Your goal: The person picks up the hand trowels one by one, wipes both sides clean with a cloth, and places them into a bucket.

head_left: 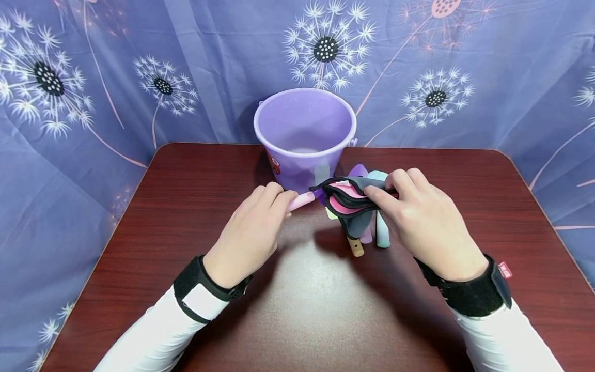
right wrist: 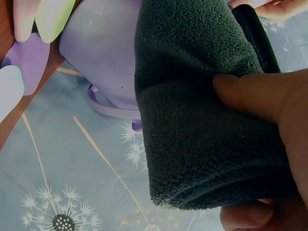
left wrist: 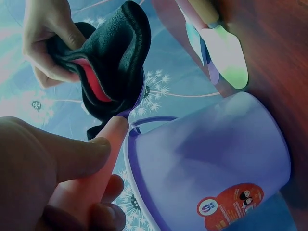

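My left hand (head_left: 251, 232) grips the pale pink handle (left wrist: 86, 187) of a small shovel-like tool, thumb along its top. The tool's purple head (head_left: 318, 195) shows only at its edge, mostly hidden by a folded dark grey cloth (head_left: 357, 225) with pink inside. With thumb and fingers, my right hand (head_left: 427, 222) pinches that cloth, its folds wrapped about the purple head. In the right wrist view the fuzzy cloth (right wrist: 192, 125) fills much of the picture. Both hands are raised over the table, in front of the bucket.
A lilac bucket (head_left: 304, 168) with a red sticker stands at the table's back edge. Below the cloth lie several tools, among them a mint handle (head_left: 382, 232), a tan handle (head_left: 356, 248) and a pale green blade (left wrist: 226, 57). A dandelion-print curtain (head_left: 223, 67) hangs behind the brown table (head_left: 186, 206).
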Demonstrator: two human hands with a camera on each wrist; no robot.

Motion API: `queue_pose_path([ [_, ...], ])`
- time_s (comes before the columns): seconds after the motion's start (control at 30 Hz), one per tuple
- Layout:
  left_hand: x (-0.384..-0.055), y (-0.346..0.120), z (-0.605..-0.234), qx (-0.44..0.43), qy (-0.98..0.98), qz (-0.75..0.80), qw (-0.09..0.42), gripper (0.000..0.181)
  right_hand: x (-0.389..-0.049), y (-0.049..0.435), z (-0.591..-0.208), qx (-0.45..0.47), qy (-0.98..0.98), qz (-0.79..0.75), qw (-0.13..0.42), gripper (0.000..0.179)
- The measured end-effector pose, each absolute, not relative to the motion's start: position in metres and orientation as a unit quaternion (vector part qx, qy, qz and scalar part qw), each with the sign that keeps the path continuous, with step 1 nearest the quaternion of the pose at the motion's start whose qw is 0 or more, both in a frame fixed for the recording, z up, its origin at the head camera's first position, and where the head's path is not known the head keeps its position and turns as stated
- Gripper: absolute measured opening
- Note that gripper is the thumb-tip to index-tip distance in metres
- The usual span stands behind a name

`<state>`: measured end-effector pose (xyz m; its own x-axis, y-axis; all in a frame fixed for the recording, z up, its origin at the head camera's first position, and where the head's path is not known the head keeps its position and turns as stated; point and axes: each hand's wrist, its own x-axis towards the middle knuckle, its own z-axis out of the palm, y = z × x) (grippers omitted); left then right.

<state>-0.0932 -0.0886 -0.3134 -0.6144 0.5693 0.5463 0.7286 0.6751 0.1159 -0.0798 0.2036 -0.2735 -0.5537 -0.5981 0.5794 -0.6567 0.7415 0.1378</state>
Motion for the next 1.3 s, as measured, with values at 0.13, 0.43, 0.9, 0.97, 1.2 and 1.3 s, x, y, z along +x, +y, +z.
queue_pose_path([
  [0.13,-0.092,-0.087,-0.315,-0.370,-0.882,-0.166,0.242,0.021,-0.080,0.201,-0.275,0.363,-0.877,0.049,0.310,0.029],
  [0.43,-0.090,-0.084,-0.314,-0.379,-0.873,-0.170,0.255,0.021,-0.079,0.198,-0.279,0.377,-0.870,0.059,0.312,0.029],
  [0.9,-0.090,-0.086,-0.314,-0.370,-0.881,-0.164,0.245,0.024,-0.080,0.195,-0.282,0.387,-0.863,0.067,0.318,0.027],
  [0.97,-0.091,-0.086,-0.313,-0.370,-0.882,-0.163,0.244,0.022,-0.081,0.196,-0.283,0.384,-0.865,0.065,0.316,0.027],
  [1.2,-0.093,-0.089,-0.311,-0.371,-0.881,-0.164,0.245,0.021,-0.087,0.207,-0.291,0.368,-0.879,0.051,0.299,0.030],
  [1.3,-0.093,-0.091,-0.310,-0.371,-0.880,-0.163,0.247,0.021,-0.089,0.211,-0.291,0.361,-0.883,0.046,0.297,0.030],
])
